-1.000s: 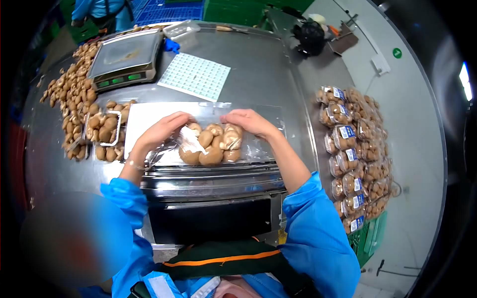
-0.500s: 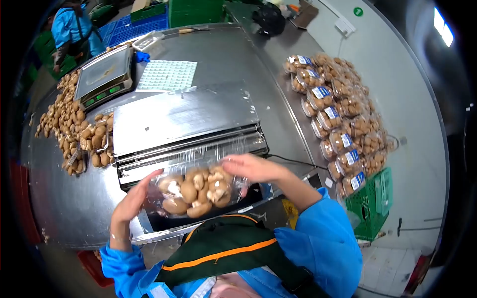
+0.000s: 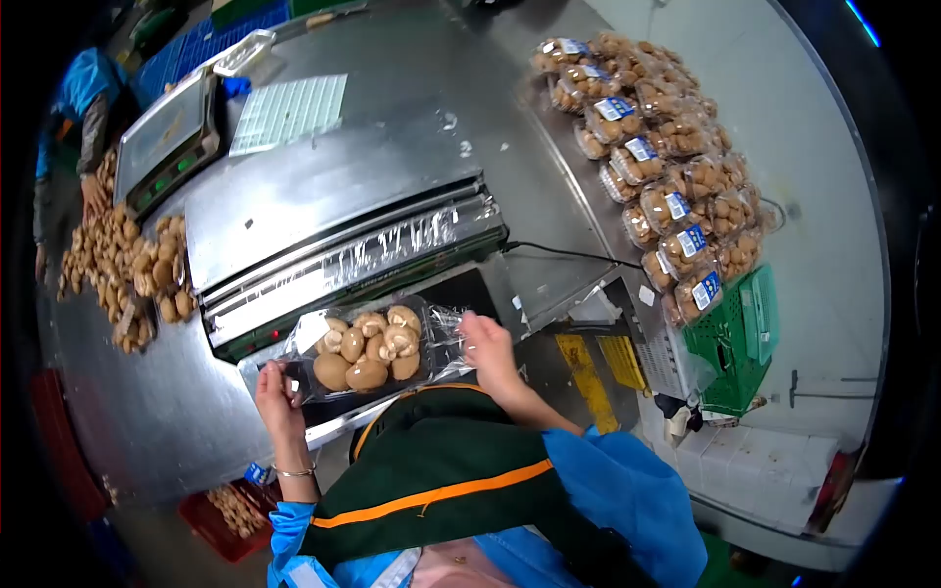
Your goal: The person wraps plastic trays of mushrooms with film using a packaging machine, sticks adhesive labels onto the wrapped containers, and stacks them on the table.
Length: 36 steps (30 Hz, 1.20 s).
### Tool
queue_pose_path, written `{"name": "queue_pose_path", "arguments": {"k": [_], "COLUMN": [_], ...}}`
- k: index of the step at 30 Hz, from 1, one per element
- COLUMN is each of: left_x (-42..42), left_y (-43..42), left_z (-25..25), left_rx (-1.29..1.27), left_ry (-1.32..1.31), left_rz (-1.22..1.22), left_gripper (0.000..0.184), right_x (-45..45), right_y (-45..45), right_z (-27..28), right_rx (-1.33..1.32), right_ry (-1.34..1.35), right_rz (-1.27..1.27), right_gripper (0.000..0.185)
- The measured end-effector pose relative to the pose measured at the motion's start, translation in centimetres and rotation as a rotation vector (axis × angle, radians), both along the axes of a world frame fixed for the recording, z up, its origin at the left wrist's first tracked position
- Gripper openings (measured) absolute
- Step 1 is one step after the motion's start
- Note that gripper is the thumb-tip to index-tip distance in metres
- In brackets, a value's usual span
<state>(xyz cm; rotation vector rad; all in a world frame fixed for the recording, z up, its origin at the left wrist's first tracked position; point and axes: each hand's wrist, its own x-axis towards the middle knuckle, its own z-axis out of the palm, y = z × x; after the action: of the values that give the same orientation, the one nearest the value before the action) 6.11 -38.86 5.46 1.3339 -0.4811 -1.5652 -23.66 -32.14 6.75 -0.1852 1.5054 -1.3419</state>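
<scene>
A clear tray of brown mushrooms (image 3: 368,348) rests low over the black plate (image 3: 461,296) at the table's front edge, in front of my body. Plastic film covers the tray and sticks out at both ends. At its left end, my left hand (image 3: 281,397) pinches the film beside the tray's corner. On the other side, my right hand (image 3: 488,350) has its fingers closed on the gathered film (image 3: 449,338), which is stretched out from the tray. Just beyond the tray stands the metal film wrapping machine (image 3: 333,220), with wrinkled film along its front bar.
Loose mushrooms (image 3: 98,250) lie at left, where another person's hand (image 3: 95,196) reaches in. A scale (image 3: 169,142) and a label sheet (image 3: 291,113) stand behind. Packed mushroom boxes (image 3: 676,206) are stacked at right, above a green crate (image 3: 730,343). A cord (image 3: 578,253) crosses the table.
The tray has moved toward my body, away from the machine's rollers. My hands have gone from its sides to the film ends. The other person's hand now reaches the loose mushrooms.
</scene>
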Motion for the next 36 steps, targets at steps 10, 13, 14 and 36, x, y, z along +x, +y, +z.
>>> {"name": "queue_pose_path", "arguments": {"k": [10,13,14,36], "left_x": [-0.1,-2.3,-2.5,20.8], "left_y": [10.4,8.9,8.6,15.9], "left_z": [-3.0,-4.3,-5.0,-5.6], "left_rx": [0.595,0.465,0.355,-0.022], "left_ry": [0.6,0.951,1.052,-0.347], "left_rz": [-0.062,-0.429,-0.563,0.741], "left_gripper": [0.019,0.019,0.016,0.055], "right_x": [2.6,5.3,5.9,10.4], "right_y": [7.9,5.6,5.3,-27.0], "right_z": [-9.7,-7.0,-6.0,11.6], "right_rx": [0.086,-0.284,-0.282,-0.313], "right_ry": [0.476,0.022,0.003,0.131], "right_rz": [0.652,0.976,1.042,0.711], "right_gripper": [0.019,0.02,0.024,0.052]}}
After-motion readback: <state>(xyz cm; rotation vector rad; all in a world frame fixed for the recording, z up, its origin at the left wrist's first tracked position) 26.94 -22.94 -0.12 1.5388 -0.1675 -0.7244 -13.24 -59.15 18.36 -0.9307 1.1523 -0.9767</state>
